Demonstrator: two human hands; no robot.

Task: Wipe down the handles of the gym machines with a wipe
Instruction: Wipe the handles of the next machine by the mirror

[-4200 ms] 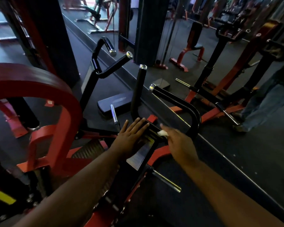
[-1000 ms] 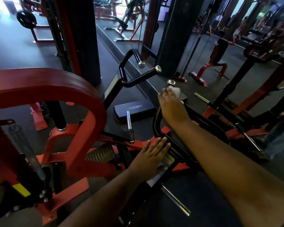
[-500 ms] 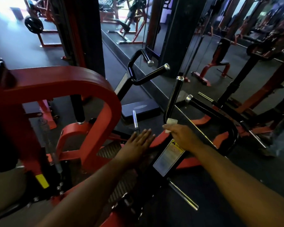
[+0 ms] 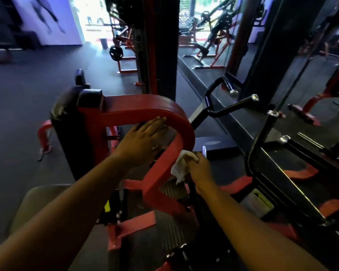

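Frame [image 4: 145, 106] showing red, handles [image 4: 262, 133] black with chrome caps, wipe [image 4: 179, 169] white, floor [image 4: 27, 85] dark grey, label [image 4: 257, 202] white-yellow.

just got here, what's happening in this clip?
A person is cleaning a red-framed gym machine. The right hand grips a white wipe low beside the curved red frame, around what looks like a short chrome-tipped bar, mostly hidden. The left hand rests flat, fingers straight, on that frame. The black handles at right are untouched.

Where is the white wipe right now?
In the head view, the wipe sits low in the middle, held in the right hand, just right of the red curved frame.
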